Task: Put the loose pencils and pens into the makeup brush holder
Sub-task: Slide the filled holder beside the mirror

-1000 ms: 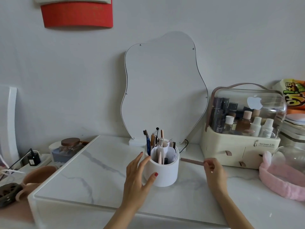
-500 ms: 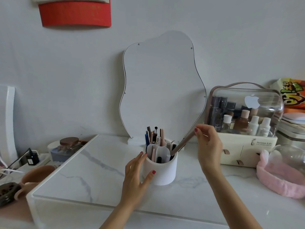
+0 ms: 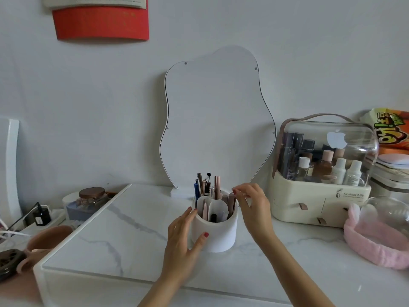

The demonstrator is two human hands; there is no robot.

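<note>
A white round makeup brush holder (image 3: 218,234) stands on the marble tabletop (image 3: 124,235), split into compartments. Several pens, pencils and brushes (image 3: 207,185) stick up from its back part. A brown pencil (image 3: 231,201) stands in its right compartment. My left hand (image 3: 184,242) cups the holder's left side, thumb on its front wall. My right hand (image 3: 251,201) hovers at the holder's right rim, fingertips just beside the brown pencil's top, fingers apart and holding nothing.
A wavy white mirror (image 3: 218,116) leans on the wall behind the holder. A cream cosmetics case (image 3: 321,173) with a clear dome stands at the right, a pink headband (image 3: 376,244) in front of it. A lidded jar (image 3: 91,197) and a charger (image 3: 41,216) sit at the left.
My right hand lifted the brown pencil off the tabletop, lowered it into the holder's right compartment and let go. My left hand stayed on the holder.
</note>
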